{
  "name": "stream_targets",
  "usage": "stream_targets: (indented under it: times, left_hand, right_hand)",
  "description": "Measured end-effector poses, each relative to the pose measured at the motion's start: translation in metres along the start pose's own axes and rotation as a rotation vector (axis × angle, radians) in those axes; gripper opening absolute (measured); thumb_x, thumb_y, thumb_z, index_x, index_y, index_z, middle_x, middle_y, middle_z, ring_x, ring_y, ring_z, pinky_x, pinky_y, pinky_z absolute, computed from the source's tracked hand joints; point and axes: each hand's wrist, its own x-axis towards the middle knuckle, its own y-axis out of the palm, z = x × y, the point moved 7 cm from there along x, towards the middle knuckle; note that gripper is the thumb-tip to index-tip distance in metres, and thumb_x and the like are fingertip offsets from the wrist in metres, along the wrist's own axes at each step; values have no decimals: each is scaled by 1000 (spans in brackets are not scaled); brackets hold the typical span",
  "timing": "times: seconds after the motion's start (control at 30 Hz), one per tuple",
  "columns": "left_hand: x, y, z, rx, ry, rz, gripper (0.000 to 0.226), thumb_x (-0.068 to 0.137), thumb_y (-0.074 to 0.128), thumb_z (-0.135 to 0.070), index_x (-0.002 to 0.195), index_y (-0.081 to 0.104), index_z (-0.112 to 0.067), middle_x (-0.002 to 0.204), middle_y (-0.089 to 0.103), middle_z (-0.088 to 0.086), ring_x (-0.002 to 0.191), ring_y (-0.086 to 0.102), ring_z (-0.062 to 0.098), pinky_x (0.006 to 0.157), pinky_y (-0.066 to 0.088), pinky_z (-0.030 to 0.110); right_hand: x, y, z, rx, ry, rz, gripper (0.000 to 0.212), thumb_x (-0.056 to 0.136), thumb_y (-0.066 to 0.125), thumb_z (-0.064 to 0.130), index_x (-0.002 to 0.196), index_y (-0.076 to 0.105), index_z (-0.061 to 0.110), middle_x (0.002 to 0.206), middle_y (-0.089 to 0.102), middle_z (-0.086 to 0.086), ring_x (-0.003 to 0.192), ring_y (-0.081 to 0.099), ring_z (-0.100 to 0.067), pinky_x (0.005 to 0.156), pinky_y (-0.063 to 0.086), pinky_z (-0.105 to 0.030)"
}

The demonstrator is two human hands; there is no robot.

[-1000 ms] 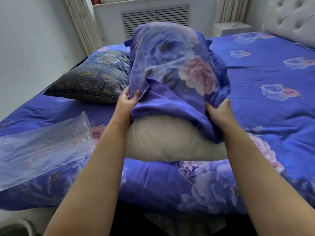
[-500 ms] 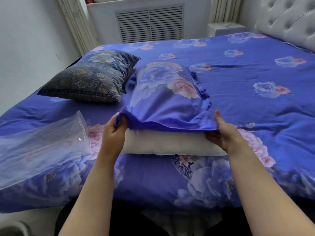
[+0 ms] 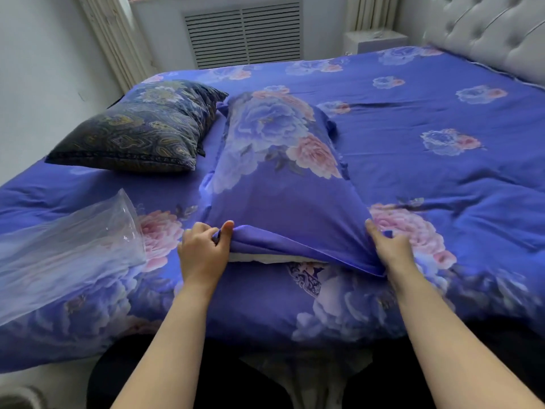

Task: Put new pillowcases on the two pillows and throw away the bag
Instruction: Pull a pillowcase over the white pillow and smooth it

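Observation:
A pillow lies flat on the bed in a blue floral pillowcase (image 3: pixel 280 172). Only a thin strip of the white pillow (image 3: pixel 259 258) shows at the near open end. My left hand (image 3: pixel 203 252) pinches the left corner of the pillowcase's open edge. My right hand (image 3: pixel 389 246) grips the right corner of that edge. A second pillow in a dark paisley case (image 3: pixel 141 131) lies behind and to the left. A clear plastic bag (image 3: pixel 65 255) lies crumpled on the bed's near left.
The bed (image 3: pixel 442 113) is covered in a matching blue floral duvet. A grey tufted headboard (image 3: pixel 486 33) stands at the right. A white radiator cover with a vent (image 3: pixel 244 33) and a small white nightstand (image 3: pixel 374 41) are behind the bed.
The pillow went from held upright to lying flat on the bed. The pillowcase's open edge has come down toward me, covering nearly all of the white pillow.

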Motion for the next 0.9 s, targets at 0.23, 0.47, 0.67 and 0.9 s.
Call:
stream_targets:
  times: [0.23,0.47,0.67,0.9]
  left_hand:
    - [-23,5,39,-804,-776,-216,14,78,66,-16,72,56,-10,83,49,4,76,48,19,80,50,40]
    - [-23,26,33,-1492,-1115,-106,43,88,21,13,95,55,-12,80,59,6,70,59,19,62,54,29]
    - [-51,25,50,-1444,-1299,-20,31,76,30,8,60,36,-18,37,32,-7,20,27,6,24,21,12]
    - [-64,24,81,-926,-964,47,31,91,61,-27,71,38,-23,36,27,-12,27,22,3,33,19,9]
  right_hand:
    - [22,8,15,-177,-153,-52,23,87,61,24,95,62,3,99,64,-21,98,59,-35,77,41,-35]
    - [30,13,39,11,-140,-18,33,89,40,0,120,48,4,105,50,-7,97,49,-21,88,41,-33]
    - [9,38,23,70,-141,97,47,94,50,41,82,60,-3,78,53,-11,75,50,-23,71,40,-36]
    - [-8,14,15,-245,-308,6,31,90,56,23,117,46,12,99,58,-10,93,56,-31,74,36,-35]
